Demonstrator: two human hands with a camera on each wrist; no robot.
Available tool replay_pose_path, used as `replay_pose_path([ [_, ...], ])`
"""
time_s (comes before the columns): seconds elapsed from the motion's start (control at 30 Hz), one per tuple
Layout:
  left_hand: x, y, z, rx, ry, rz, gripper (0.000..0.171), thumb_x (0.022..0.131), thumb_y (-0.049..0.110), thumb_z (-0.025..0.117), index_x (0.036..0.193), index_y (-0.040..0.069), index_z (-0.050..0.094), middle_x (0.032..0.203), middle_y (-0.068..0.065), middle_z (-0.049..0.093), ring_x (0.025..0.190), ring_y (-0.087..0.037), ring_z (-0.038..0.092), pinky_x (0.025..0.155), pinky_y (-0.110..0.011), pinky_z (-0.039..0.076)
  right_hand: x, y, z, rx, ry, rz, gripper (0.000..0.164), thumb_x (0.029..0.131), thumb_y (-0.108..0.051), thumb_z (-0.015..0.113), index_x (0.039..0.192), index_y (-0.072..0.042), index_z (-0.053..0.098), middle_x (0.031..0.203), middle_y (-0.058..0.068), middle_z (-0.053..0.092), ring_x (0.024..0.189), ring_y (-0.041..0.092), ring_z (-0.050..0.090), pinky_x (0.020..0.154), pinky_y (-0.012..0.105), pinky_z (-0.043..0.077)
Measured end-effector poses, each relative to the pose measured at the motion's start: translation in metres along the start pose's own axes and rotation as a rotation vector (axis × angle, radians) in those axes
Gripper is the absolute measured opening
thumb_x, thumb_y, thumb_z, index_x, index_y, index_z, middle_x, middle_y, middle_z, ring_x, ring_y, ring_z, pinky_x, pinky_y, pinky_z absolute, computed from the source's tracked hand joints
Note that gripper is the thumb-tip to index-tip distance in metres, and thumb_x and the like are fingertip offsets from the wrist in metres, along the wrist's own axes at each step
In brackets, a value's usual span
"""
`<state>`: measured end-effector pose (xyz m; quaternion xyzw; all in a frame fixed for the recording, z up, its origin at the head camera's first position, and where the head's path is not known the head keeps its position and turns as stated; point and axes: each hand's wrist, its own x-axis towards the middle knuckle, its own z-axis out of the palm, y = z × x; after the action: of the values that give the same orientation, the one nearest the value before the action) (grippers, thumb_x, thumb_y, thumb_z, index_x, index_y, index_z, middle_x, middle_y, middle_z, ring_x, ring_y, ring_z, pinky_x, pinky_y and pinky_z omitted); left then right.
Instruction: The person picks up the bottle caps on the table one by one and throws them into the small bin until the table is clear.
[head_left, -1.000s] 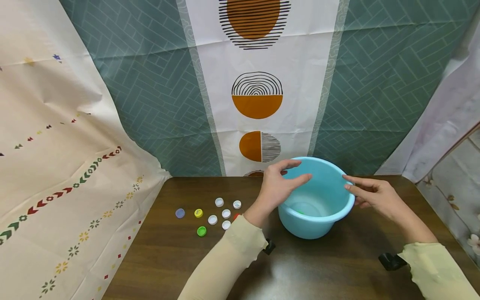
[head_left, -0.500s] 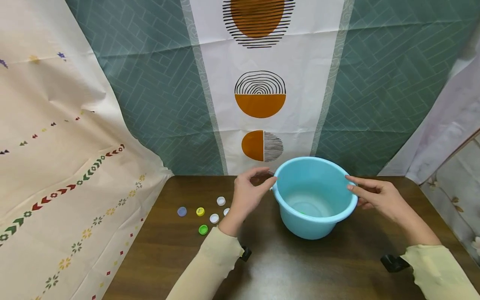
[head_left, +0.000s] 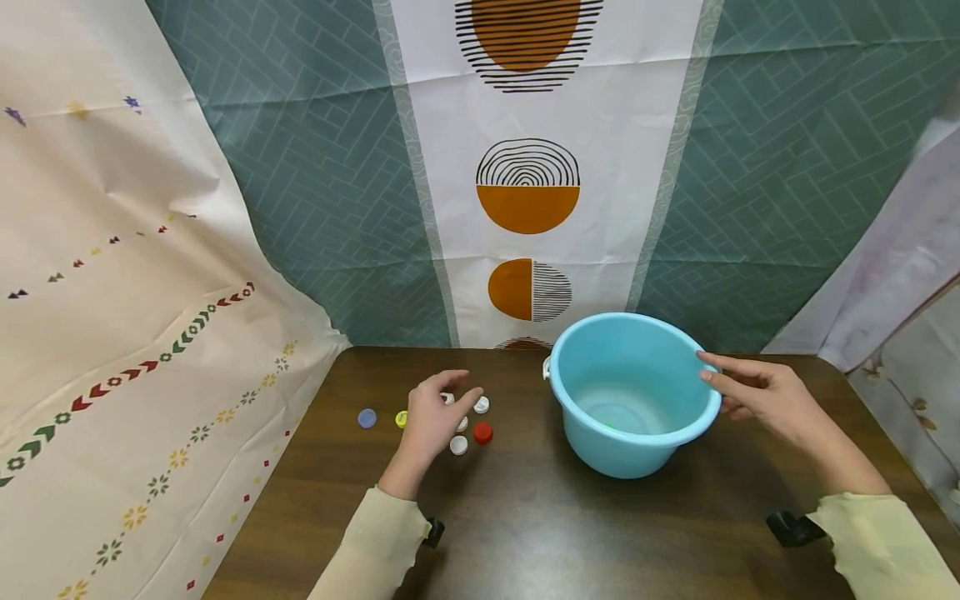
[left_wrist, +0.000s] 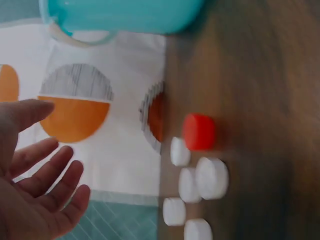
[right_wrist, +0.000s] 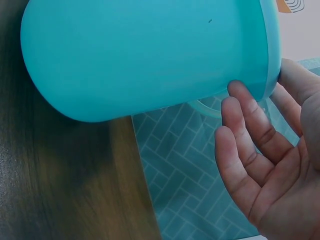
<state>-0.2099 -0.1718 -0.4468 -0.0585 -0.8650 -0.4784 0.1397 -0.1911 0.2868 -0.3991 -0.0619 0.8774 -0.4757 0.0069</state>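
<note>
In the head view a light blue bucket (head_left: 633, 375) stands upright on the brown table, with a bit of green low inside it. My right hand (head_left: 772, 400) holds its right rim; in the right wrist view the thumb side lies at the rim (right_wrist: 272, 50) and the other fingers (right_wrist: 240, 150) are bent along the outside. My left hand (head_left: 431, 417), holding nothing, hovers over the bottle caps with thumb and fingers apart. Near it lie a red cap (head_left: 483, 432), a white cap (head_left: 459, 445), a yellow cap (head_left: 401, 418) and a blue-violet cap (head_left: 367, 418). The hand hides other caps.
Behind the brown table (head_left: 525, 517) hangs a green and white patterned cloth (head_left: 525, 292). A cream cloth (head_left: 187, 375) drapes along the left side, and a pale cloth (head_left: 862, 275) hangs at the right. The bucket's handle (left_wrist: 80, 40) shows in the left wrist view.
My left hand has moved left from over the bucket, past its rim, to above the caps. My right hand stays at the bucket's rim. The red cap has come into full view.
</note>
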Motion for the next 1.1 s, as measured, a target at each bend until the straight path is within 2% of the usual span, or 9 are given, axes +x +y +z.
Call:
replay_pose_path([
  [0.17, -0.008, -0.013, 0.003, 0.164, -0.158, -0.035, 0.039, 0.084, 0.031, 0.078, 0.115, 0.01, 0.07, 0.106, -0.007, 0.069, 0.096, -0.028, 0.064, 0.082, -0.041, 0.053, 0.001, 0.001, -0.001, 0.001, 0.0, 0.013, 0.058, 0.095, -0.042, 0.061, 0.143, -0.011, 0.051, 0.118, 0.02, 0.063, 0.08, 0.019, 0.07, 0.067, 0.037, 0.057],
  [0.33, -0.011, -0.022, 0.011, 0.361, -0.235, 0.039, 0.042, 0.081, 0.036, 0.08, 0.11, 0.007, 0.072, 0.099, -0.008, 0.07, 0.085, -0.027, 0.062, 0.072, -0.04, 0.05, 0.001, 0.002, -0.002, 0.001, -0.003, 0.02, 0.06, 0.096, -0.043, 0.061, 0.144, -0.01, 0.049, 0.121, 0.022, 0.06, 0.081, 0.018, 0.07, 0.067, 0.035, 0.057],
  [0.47, -0.013, -0.03, 0.017, 0.504, -0.24, 0.09, 0.045, 0.077, 0.041, 0.082, 0.108, 0.009, 0.074, 0.093, -0.006, 0.069, 0.083, -0.026, 0.057, 0.072, -0.045, 0.048, 0.002, 0.003, -0.002, 0.001, -0.001, 0.022, 0.059, 0.096, -0.043, 0.061, 0.144, -0.011, 0.049, 0.122, 0.02, 0.06, 0.081, 0.018, 0.07, 0.067, 0.034, 0.057],
  [0.7, -0.018, -0.043, 0.025, 0.681, -0.257, 0.089, 0.051, 0.072, 0.049, 0.083, 0.108, 0.015, 0.076, 0.09, -0.004, 0.056, 0.088, -0.026, 0.047, 0.07, -0.042, 0.039, 0.003, 0.005, -0.001, 0.002, -0.006, 0.026, 0.06, 0.096, -0.043, 0.06, 0.145, -0.011, 0.049, 0.123, 0.022, 0.059, 0.081, 0.018, 0.07, 0.067, 0.034, 0.057],
  [0.9, -0.019, -0.051, 0.03, 0.741, -0.25, 0.082, 0.047, 0.069, 0.049, 0.085, 0.102, 0.016, 0.077, 0.093, -0.005, 0.057, 0.09, -0.027, 0.047, 0.069, -0.042, 0.038, 0.003, 0.005, -0.001, 0.002, -0.001, 0.025, 0.059, 0.095, -0.042, 0.061, 0.144, -0.011, 0.05, 0.122, 0.02, 0.06, 0.081, 0.018, 0.07, 0.067, 0.034, 0.057],
  [1.1, -0.018, -0.052, 0.031, 0.757, -0.259, 0.086, 0.044, 0.073, 0.046, 0.084, 0.103, 0.015, 0.077, 0.095, -0.006, 0.057, 0.091, -0.028, 0.047, 0.069, -0.042, 0.038, 0.003, 0.004, -0.001, 0.002, 0.004, 0.023, 0.059, 0.095, -0.043, 0.061, 0.144, -0.011, 0.05, 0.12, 0.021, 0.062, 0.08, 0.018, 0.07, 0.067, 0.033, 0.057],
])
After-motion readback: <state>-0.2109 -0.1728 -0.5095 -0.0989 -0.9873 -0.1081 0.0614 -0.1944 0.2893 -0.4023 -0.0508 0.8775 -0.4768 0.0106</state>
